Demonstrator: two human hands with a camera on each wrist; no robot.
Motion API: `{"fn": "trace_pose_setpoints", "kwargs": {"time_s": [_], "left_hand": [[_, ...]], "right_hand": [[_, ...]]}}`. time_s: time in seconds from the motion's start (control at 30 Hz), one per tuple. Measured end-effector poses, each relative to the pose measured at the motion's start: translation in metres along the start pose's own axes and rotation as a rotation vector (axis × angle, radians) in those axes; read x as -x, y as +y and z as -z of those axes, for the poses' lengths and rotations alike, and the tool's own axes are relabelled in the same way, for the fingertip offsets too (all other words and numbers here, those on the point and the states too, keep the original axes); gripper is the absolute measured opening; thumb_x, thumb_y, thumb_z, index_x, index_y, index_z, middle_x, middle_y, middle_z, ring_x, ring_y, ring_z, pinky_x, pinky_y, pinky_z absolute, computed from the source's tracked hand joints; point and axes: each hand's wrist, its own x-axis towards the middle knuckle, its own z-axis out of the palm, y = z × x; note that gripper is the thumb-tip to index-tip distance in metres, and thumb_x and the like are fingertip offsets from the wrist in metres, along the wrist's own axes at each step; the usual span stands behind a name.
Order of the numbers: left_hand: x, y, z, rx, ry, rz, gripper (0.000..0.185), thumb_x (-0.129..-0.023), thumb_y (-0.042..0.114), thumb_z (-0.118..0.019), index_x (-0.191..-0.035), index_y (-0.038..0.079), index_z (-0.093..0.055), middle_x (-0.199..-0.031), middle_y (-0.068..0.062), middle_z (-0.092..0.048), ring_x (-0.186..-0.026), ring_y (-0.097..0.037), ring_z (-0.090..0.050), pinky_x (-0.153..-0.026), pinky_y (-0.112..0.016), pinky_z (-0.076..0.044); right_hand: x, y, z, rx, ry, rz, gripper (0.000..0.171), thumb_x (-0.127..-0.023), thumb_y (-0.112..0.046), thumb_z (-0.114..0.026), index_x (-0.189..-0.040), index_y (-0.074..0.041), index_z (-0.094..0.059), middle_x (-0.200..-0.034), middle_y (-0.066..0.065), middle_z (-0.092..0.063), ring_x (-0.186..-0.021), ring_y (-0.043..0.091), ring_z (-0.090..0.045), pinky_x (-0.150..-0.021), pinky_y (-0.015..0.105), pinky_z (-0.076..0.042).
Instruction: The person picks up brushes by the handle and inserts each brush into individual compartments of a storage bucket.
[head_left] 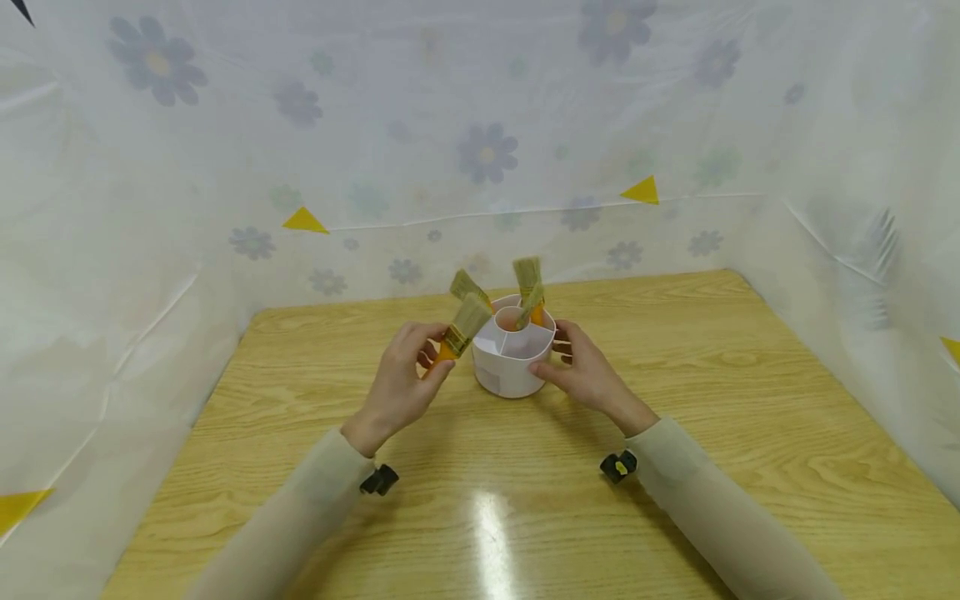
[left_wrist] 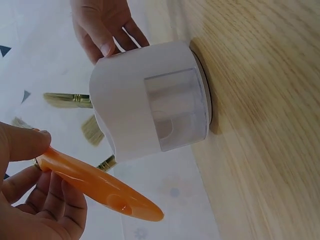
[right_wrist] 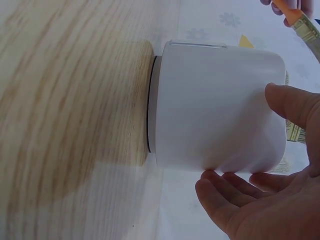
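Head view: your left hand [head_left: 401,375] pinches 1 brush [head_left: 459,329] by its orange handle, bristles up and tilted toward the white holder [head_left: 513,354], just beside its rim but not inside. Your right hand [head_left: 588,371] cups the holder's side, thumb and fingers curled on the wall, likely bracing it so it won't slide on the desk [head_left: 675,467]. 3 more brushes [head_left: 527,287] stand in the compartments, bristles up. Left wrist view shows a clear window on the holder's front wall [left_wrist: 175,112]. Floral plastic sheeting [head_left: 487,125] surrounds the desk.
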Motion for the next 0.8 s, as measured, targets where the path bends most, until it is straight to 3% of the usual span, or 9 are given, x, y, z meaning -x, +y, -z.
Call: {"fn": "trace_pose_setpoints", "kwargs": {"time_s": [0.23, 0.57, 0.8], "left_hand": [[-0.004, 0.004, -0.002, 0.019, 0.011, -0.018, 0.043, -0.081, -0.003, -0.073, -0.121, 0.002, -0.058, -0.1, -0.011, -0.055, -0.078, -0.02, -0.053, -0.065, -0.034, -0.052], [-0.01, 0.007, -0.008, 0.038, 0.023, -0.032, 0.043, -0.082, -0.002, -0.072, -0.123, 0.002, -0.057, -0.108, -0.011, -0.056, -0.08, -0.021, -0.054, -0.066, -0.033, -0.051], [-0.016, 0.012, -0.013, 0.051, 0.028, -0.055, 0.042, -0.084, -0.001, -0.071, -0.123, 0.001, -0.056, -0.107, -0.012, -0.056, -0.08, -0.021, -0.053, -0.066, -0.036, -0.052]], "right_hand": [[0.013, -0.033, 0.003, 0.008, -0.01, 0.0, 0.075, -0.089, -0.012, -0.067, -0.146, 0.008, -0.022, -0.141, 0.029, -0.035, -0.128, 0.046, -0.037, -0.105, 0.058, -0.031], [-0.002, 0.009, -0.001, 0.009, 0.006, 0.022, 0.08, -0.088, -0.024, -0.071, -0.148, -0.001, -0.024, -0.142, 0.022, -0.037, -0.128, 0.041, -0.039, -0.105, 0.056, -0.032], [-0.002, 0.011, -0.001, 0.03, 0.014, 0.026, 0.08, -0.087, -0.031, -0.071, -0.148, -0.005, -0.025, -0.142, 0.017, -0.038, -0.127, 0.036, -0.042, -0.104, 0.052, -0.034]]}}
